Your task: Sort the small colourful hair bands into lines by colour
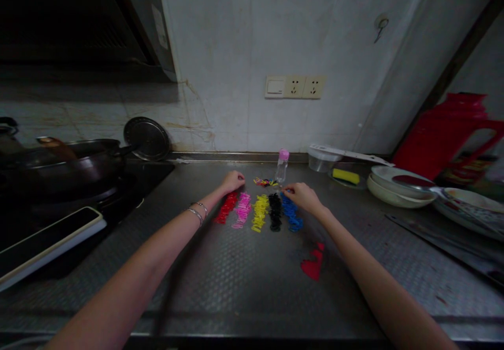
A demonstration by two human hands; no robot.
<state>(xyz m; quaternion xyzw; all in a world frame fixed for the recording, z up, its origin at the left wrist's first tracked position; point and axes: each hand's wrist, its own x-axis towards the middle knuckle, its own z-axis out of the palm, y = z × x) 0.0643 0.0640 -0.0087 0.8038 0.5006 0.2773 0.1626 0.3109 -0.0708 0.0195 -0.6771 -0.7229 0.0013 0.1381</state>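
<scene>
Small rubber bands lie on the metal counter in side-by-side rows: red bands (226, 208), pink bands (243, 211), yellow bands (260, 213), black bands (275, 212) and blue bands (292, 213). Behind them is a small mixed-colour pile (265, 181) beside a clear bottle with a pink cap (282, 165). My left hand (233, 180) is closed at the far end of the red row, its fingertips curled together. At the far end of the blue row, my right hand (303, 197) pinches with thumb and finger. Whatever either hand holds is too small to make out.
A red cut-out piece (313, 262) lies nearer me, beside my right forearm. To the left are a pan (74, 163) on the stove and a white-edged device (51, 242). Bowls (397, 192), a yellow sponge (346, 176) and a red thermos (441, 135) stand right.
</scene>
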